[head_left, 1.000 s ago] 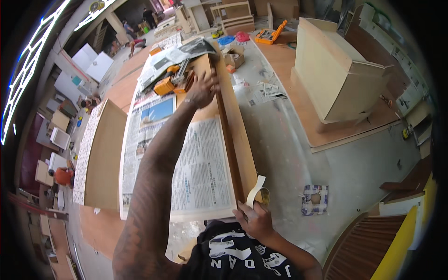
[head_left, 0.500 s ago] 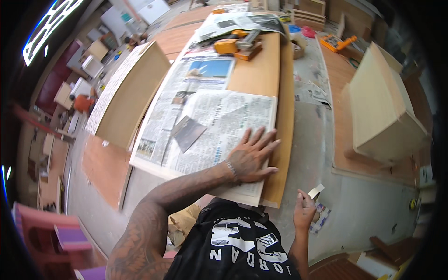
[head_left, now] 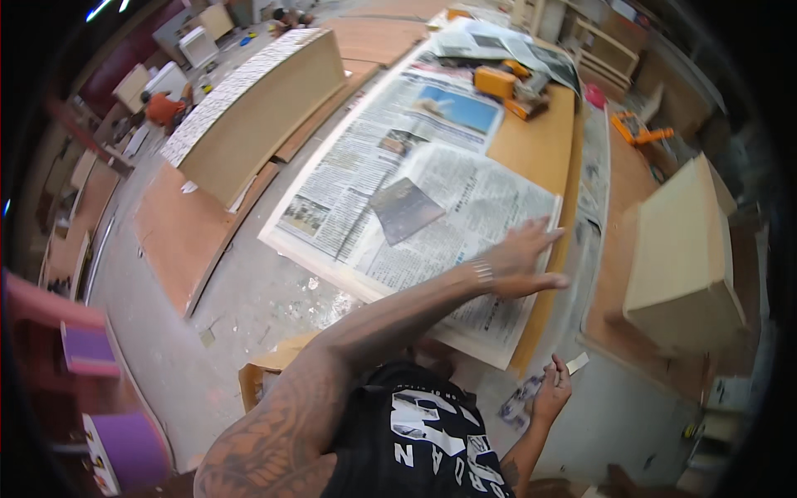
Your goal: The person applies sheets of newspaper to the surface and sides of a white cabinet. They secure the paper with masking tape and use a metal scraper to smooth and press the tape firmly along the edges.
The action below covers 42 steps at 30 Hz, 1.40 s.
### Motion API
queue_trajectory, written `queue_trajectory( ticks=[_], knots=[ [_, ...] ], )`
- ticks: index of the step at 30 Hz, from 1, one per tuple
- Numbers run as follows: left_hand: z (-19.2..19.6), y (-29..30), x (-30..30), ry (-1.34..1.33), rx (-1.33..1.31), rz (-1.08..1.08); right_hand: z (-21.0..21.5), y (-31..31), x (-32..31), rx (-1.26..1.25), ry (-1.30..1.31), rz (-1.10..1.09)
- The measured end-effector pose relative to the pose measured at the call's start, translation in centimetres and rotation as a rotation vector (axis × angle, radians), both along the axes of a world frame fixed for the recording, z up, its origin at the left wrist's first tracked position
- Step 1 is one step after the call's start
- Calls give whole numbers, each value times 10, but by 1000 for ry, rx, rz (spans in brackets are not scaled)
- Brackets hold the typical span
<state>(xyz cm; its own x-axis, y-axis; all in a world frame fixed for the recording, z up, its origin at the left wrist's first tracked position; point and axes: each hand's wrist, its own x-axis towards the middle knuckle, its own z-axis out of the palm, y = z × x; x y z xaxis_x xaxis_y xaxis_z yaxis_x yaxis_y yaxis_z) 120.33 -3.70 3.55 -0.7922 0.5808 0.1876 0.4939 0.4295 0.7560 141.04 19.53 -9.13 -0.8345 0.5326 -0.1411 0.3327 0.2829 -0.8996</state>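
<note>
newspaper sheets [head_left: 432, 207] lie flat over the long wooden board [head_left: 540, 149], covering most of it. left hand [head_left: 519, 257] is spread open, palm pressing the paper's near right edge, gripping nothing. right hand [head_left: 552, 390] pinches a small pale strip [head_left: 575, 363] off the board's edge. risk imo: paper shifts or creases if palm lifts, since nothing else pins that corner.

matt printed newspaper [head_left: 432, 199], smooth bare wooden board [head_left: 540, 149], rough dusty concrete floor [head_left: 249, 307]
</note>
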Motion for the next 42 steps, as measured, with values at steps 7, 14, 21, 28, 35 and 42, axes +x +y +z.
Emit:
queue_trajectory(
  ticks=[7, 14, 21, 28, 35, 42],
  knots=[
    [5, -205, 42, 298, -321, 665, -53, 46, 139, 9, -268, -207],
    [-24, -216, 22, 324, -639, 651, -67, 36, 140, -65, -273, -137],
    [-17, -209, 11, 174, -634, 661, -63, 25, 70, 56, -136, 172],
    [0, -204, -7, 11, -600, 726, -61, 75, 81, 105, -82, 460],
    [4, -153, 55, 55, 162, 1071, -91, 190, 118, 125, -118, 382],
    [-3, -108, 128, -230, 1311, 1013, -103, 258, 101, 190, -151, 392]
  ],
)
